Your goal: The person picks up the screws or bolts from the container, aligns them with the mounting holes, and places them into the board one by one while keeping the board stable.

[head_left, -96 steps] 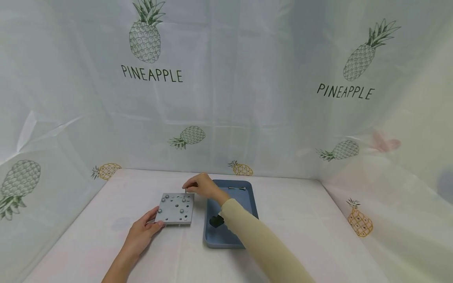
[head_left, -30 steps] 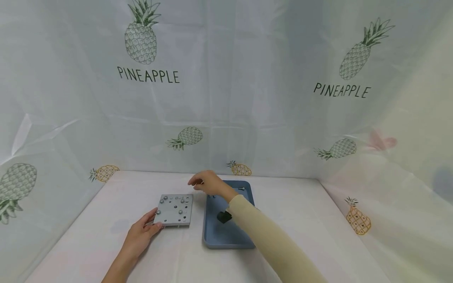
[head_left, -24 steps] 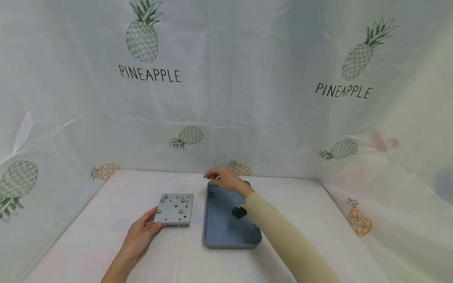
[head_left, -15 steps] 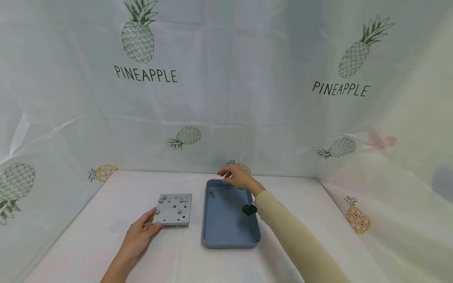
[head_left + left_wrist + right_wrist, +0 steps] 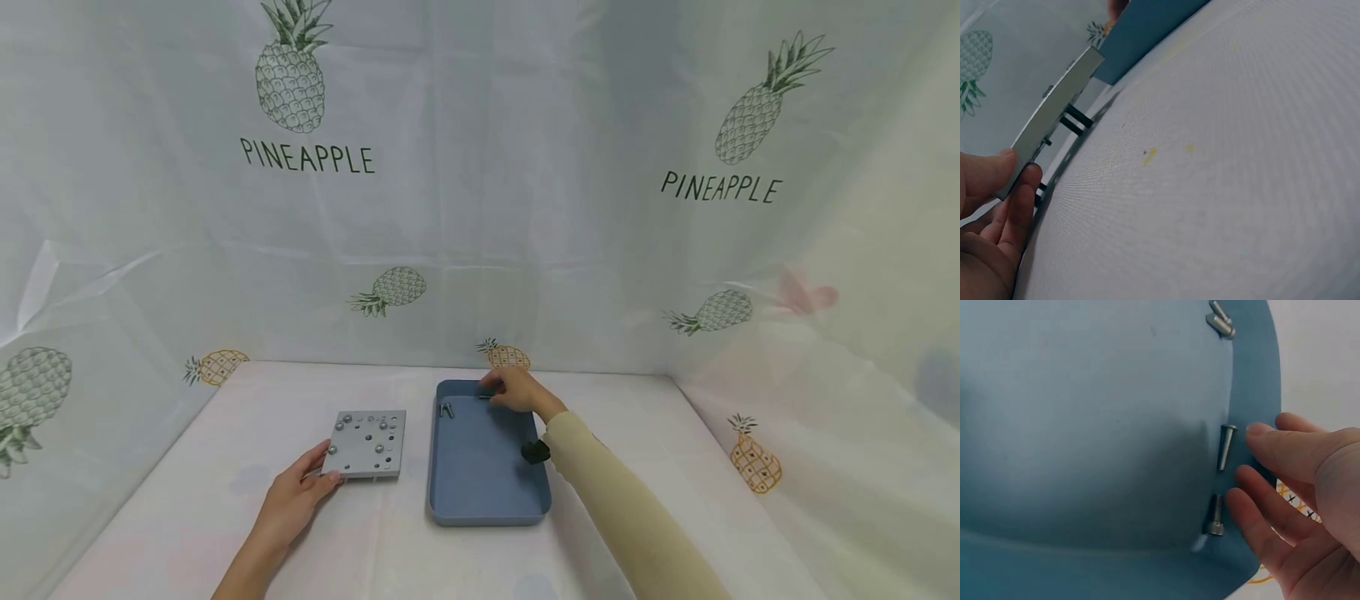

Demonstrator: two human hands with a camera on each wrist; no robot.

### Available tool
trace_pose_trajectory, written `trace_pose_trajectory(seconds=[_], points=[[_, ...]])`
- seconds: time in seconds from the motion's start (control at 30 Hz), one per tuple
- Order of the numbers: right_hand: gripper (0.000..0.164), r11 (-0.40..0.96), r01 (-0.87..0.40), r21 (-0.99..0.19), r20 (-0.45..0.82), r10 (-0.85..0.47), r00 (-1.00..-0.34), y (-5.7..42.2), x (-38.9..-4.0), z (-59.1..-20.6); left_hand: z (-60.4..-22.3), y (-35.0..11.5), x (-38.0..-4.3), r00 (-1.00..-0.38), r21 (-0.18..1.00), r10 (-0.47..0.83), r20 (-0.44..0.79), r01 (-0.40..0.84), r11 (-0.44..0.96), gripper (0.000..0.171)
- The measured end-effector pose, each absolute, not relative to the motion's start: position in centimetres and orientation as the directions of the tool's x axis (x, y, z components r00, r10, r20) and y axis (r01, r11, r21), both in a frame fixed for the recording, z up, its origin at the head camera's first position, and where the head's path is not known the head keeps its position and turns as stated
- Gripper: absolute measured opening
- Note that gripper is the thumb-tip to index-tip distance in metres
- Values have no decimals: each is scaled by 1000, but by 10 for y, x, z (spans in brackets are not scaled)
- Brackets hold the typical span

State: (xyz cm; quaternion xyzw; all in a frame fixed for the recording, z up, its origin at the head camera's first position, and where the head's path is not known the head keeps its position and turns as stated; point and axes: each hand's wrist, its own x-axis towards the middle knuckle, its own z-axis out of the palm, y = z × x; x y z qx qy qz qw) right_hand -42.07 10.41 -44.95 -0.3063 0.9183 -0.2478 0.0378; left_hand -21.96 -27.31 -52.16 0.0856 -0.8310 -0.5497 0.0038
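Head view: our left hand grips a plate left of the tray; our right hand, fingers loose, overhangs it.

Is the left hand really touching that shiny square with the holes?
Touching. The left wrist view shows the left hand gripping the metal plate, its thumb pressed against the plate's edge.
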Motion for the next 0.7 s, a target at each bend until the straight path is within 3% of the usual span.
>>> trace_pose_trajectory(seconds=[0.7], points=[[33, 754, -499, -427, 14, -547, -837, 91, -421, -460, -522, -272, -222, -979, 897, -156, -134, -186, 400, 75]])
